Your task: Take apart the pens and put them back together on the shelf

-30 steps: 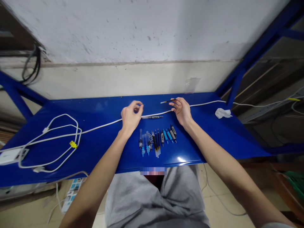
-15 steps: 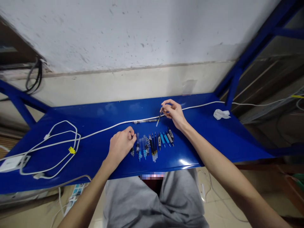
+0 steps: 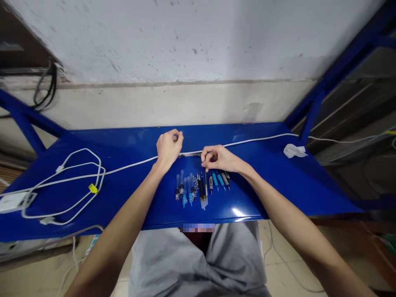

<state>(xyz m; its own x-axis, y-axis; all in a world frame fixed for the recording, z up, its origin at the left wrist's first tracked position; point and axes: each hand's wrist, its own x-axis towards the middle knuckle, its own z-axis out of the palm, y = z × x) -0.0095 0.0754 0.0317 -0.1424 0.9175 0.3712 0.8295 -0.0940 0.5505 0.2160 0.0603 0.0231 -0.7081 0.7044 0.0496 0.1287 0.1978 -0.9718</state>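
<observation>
My right hand point(image 3: 218, 159) pinches the upper end of a pen refill point(image 3: 206, 178), whose lower part lies over several other refills point(image 3: 201, 194) in a row. My left hand point(image 3: 169, 146) is above the white cable, thumb and fingers curled together; whatever they hold, if anything, is hidden. Between the hands a clear pen part point(image 3: 190, 155) lies along the cable. Nearer me are several clear pen barrels point(image 3: 181, 179) with dark or blue ends, and small springs point(image 3: 196, 181) beside them. Right of the refills lie grey and blue pen grips point(image 3: 220, 180), partly behind my right hand.
The white cable point(image 3: 133, 168) crosses the blue table point(image 3: 262, 173) and loops at the left beside a white adapter point(image 3: 14, 202). Crumpled tissue point(image 3: 293, 151) lies at the right. A wall point(image 3: 130, 105) rises behind, with blue frame posts point(image 3: 312, 115) at the sides.
My left hand has left the clear barrels and moved up to the cable. My right hand has come down and left, bringing the pen refill to the row of refills.
</observation>
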